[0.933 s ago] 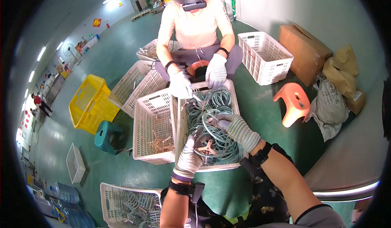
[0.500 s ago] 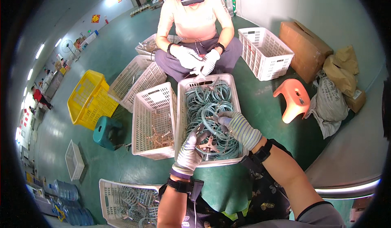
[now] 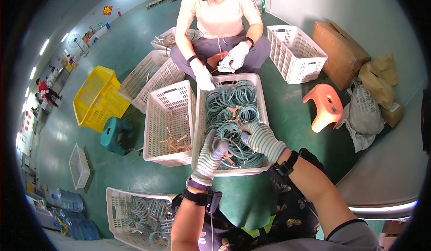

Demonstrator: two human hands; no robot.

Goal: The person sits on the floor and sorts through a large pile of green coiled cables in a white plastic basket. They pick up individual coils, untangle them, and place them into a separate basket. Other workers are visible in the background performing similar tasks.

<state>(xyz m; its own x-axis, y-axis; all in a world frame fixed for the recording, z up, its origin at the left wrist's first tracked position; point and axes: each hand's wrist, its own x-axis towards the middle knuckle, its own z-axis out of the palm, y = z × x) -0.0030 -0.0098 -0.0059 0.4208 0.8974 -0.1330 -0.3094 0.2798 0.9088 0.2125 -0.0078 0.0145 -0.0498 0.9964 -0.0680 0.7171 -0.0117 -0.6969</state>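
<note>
In the head view, the white crate in front of the person is filled with grey-green coils, and both gloved hands are over its near half. In the earlier pictures a pale ring of tubing stood up between the hands; now it no longer shows there, and the coils lie lower in the crate. A copper-coloured three-armed fitting now shows among the coils at the middle of the crate, while another lies near the near end, between the hands.

The left hand is at the near left side of the crate, its thumb and fingers parted more widely than before; whether any tubing is between them I cannot tell. The right hand is at the near right, fingers curled at the edge of the coils, and it is unclear whether it grips one.

On the far side, the co-worker had both hands together above the lap half a second ago; now one white-gloved hand reaches down to the far left corner of the crate, and the other stays raised near the lap. The neighbouring white crate on the left still contains copper-coloured parts
</note>
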